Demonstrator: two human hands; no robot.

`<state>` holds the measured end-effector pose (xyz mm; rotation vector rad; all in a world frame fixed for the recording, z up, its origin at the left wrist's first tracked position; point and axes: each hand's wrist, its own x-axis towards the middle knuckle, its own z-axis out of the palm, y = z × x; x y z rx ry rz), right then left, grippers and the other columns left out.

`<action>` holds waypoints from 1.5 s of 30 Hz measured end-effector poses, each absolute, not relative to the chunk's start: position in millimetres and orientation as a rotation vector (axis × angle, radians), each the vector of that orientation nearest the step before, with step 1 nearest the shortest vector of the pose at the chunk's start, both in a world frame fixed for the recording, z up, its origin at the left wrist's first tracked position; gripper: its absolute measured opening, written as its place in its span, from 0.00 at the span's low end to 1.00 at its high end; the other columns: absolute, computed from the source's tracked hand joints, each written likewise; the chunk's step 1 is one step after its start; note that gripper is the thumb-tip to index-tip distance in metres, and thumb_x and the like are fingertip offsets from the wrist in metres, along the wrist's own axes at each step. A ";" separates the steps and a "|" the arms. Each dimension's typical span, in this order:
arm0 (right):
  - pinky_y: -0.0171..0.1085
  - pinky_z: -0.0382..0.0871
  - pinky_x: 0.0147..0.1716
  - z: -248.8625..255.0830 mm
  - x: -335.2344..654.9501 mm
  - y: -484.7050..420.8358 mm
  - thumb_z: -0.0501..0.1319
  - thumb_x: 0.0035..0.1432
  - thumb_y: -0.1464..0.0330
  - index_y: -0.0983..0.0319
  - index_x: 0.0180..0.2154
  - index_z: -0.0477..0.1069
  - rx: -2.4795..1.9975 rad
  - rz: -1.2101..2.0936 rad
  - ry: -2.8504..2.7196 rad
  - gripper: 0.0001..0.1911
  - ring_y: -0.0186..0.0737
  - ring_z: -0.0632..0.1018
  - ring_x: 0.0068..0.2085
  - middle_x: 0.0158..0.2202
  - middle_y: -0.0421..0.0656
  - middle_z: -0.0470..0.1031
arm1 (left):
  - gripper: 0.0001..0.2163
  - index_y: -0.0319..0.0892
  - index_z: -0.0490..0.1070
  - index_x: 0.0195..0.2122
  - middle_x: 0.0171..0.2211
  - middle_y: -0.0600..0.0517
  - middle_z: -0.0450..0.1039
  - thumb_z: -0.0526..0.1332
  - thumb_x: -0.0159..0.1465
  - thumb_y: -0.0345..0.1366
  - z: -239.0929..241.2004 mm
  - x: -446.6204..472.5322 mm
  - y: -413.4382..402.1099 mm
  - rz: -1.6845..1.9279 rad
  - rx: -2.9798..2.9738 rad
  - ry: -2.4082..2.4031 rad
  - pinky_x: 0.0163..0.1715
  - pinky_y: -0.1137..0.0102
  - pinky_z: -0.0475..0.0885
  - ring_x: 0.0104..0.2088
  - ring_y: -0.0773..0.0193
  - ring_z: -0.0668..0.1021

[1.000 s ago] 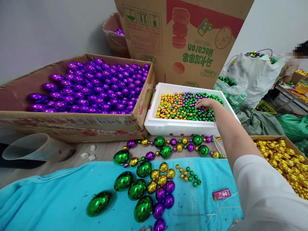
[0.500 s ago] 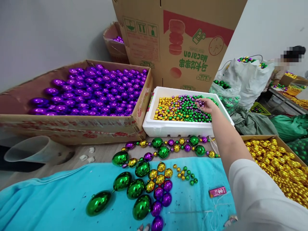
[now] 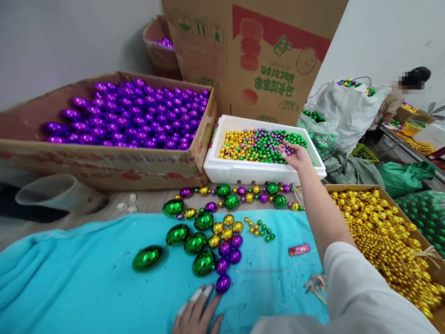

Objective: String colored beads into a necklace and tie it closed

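My right hand (image 3: 296, 156) hovers over the white foam tray (image 3: 243, 173) of small gold, purple and green beads, palm up and fingers cupped round a few small purple beads (image 3: 288, 149). My left hand (image 3: 196, 313) rests on the turquoise towel (image 3: 76, 283) at the bottom edge, its taped fingertips touching a purple ball (image 3: 222, 283) at the end of a strung garland of green, gold and purple balls (image 3: 198, 241). A small heap of loose green and gold beads (image 3: 260, 228) lies on the towel.
A big cardboard box of purple balls (image 3: 118, 120) stands at left, a tall printed carton (image 3: 253, 55) behind the tray, a box of gold beads (image 3: 382, 236) at right. A red lighter (image 3: 299, 250) and thread lie on the towel. Another person sits far right among bags.
My right hand rose out of the tray's beads and turned palm up with a few purple ones in it. My left hand came into view at the bottom.
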<state>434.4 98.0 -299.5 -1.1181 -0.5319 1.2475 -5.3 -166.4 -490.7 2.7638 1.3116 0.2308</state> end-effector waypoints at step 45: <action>0.41 0.66 0.47 -436.7 358.5 -226.4 0.55 0.58 0.69 0.60 0.36 0.75 -2.092 0.574 -1.556 0.10 0.44 0.74 0.43 0.40 0.46 0.76 | 0.21 0.43 0.67 0.56 0.59 0.42 0.62 0.52 0.65 0.45 -462.3 18.5 -174.0 0.189 2.570 1.299 0.57 0.53 0.57 0.60 0.46 0.61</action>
